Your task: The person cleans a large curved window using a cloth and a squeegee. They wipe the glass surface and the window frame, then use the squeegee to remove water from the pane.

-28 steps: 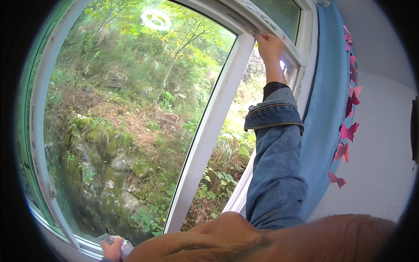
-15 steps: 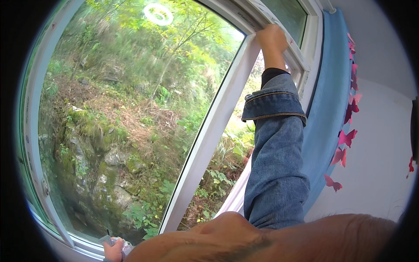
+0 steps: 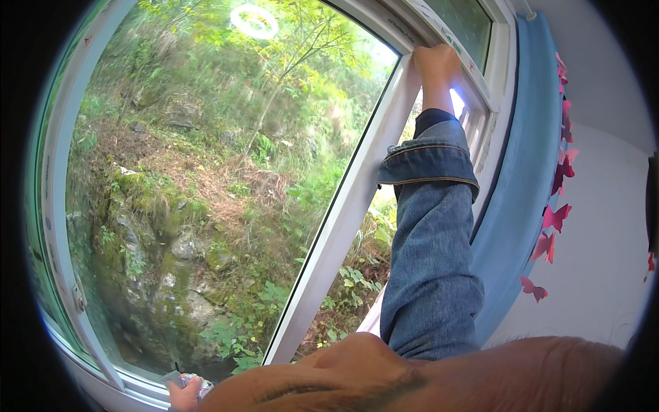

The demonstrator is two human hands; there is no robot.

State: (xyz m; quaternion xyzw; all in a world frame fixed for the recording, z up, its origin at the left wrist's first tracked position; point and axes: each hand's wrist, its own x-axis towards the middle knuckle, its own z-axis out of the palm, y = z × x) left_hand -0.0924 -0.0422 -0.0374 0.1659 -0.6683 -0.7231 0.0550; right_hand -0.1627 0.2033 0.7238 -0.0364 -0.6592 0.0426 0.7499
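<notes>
My right hand (image 3: 437,66) reaches up to the top corner of the white-framed sliding window sash (image 3: 340,209), at the upper frame rail. Its fingers are curled away, and I cannot see what is inside the grip. A rolled denim sleeve (image 3: 432,247) covers that arm. At the lower left, beside the bottom window track, my left hand (image 3: 184,396) is closed around a small bundle. A flat grey piece (image 3: 171,379) with a thin dark tip and some crumpled whitish material show at the fingers; its kind is unclear.
A light blue curtain (image 3: 518,172) hangs to the right, with strings of pink and red paper butterflies (image 3: 556,217) along it. Behind the glass rises a rocky, overgrown slope (image 3: 185,206). A white wall (image 3: 604,233) stands at the far right.
The whole view has shifted slightly, so the window and curtain appear farther right and a little lower. My right hand stays at the sash's top corner; my left keeps its hold.
</notes>
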